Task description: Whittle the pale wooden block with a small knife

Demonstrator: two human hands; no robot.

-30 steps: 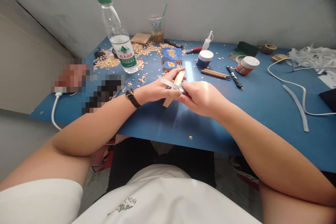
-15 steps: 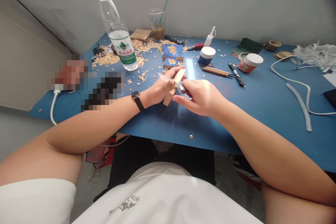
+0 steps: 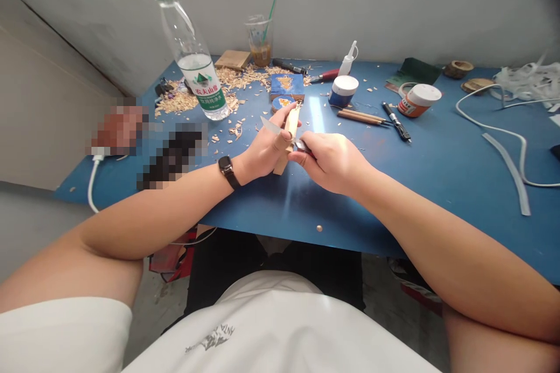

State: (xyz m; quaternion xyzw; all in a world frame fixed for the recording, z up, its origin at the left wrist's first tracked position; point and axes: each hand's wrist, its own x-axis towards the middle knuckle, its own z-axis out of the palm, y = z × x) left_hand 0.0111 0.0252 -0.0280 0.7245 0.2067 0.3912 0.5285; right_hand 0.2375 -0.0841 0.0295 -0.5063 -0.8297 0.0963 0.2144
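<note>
My left hand (image 3: 270,143) is closed round a pale wooden block (image 3: 292,122), which tilts with its far end up and its lower end showing below my palm. In my right hand (image 3: 329,158) is the handle of a knife (image 3: 272,126). Its blade crosses the wood and points to the left, past my left thumb, which lies close by the blade. Just beyond my left hand a blue-painted round wooden piece (image 3: 282,103) and a blue-painted square wooden block (image 3: 286,85) with orange figures lie on the table.
Wood shavings (image 3: 245,77) lie across the back left of the blue table (image 3: 437,198). A water bottle (image 3: 203,84) and a plastic cup (image 3: 261,41) stand there. To the right are a blue jar (image 3: 343,93), an orange jar (image 3: 417,102), carving tools (image 3: 361,117) and a cable (image 3: 494,128).
The wooden block has turned slightly in my left hand, and a curl of shaving now shows at its far end. My right thumb has closed in toward the wood. The view has shifted a little.
</note>
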